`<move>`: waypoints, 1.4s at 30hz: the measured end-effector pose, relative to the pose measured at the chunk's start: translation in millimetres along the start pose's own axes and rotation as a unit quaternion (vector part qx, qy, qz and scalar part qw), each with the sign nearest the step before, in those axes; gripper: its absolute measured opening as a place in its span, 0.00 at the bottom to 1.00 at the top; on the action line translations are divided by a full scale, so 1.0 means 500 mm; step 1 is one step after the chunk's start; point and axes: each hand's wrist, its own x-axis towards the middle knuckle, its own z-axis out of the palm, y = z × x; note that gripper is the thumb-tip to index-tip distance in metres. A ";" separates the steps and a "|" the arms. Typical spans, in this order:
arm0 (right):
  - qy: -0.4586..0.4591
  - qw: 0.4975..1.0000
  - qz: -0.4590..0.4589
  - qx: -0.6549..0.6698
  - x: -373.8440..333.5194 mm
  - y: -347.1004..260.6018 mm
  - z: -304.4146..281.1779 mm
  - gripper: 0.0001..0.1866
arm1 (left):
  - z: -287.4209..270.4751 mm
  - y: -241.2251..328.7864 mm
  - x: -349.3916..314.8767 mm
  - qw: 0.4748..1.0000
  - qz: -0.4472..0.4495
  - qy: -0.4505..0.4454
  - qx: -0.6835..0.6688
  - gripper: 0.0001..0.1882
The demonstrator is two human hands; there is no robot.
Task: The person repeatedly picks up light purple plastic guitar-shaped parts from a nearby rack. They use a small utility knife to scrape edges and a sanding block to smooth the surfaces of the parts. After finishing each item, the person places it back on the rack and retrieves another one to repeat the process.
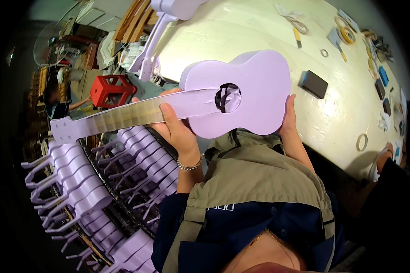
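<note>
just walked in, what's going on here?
A person is holding an unstrung lilac ukulele above their lap, left hand around the neck near the body, right hand at the body's rounded end. Crumpled lilac material fills much of the sound hole. More lilac instruments are racked at lower left; a dark block lies on the table.

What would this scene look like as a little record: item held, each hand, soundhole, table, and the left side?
Item held: pale purple ukulele-shaped instrument, no strings visible, tan strip along its neck
Left hand: around the neck, thumb on top
Right hand: against the body's rounded end
Soundhole: crumpled pale material inside
Table: dark block, tape rolls
Left side: rows of similar purple instruments; red stool
</note>
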 end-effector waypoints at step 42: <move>0.146 0.981 -0.109 0.072 0.015 -0.022 0.016 0.45 | 0.116 -0.111 0.155 0.957 -0.203 -0.145 -0.149 0.29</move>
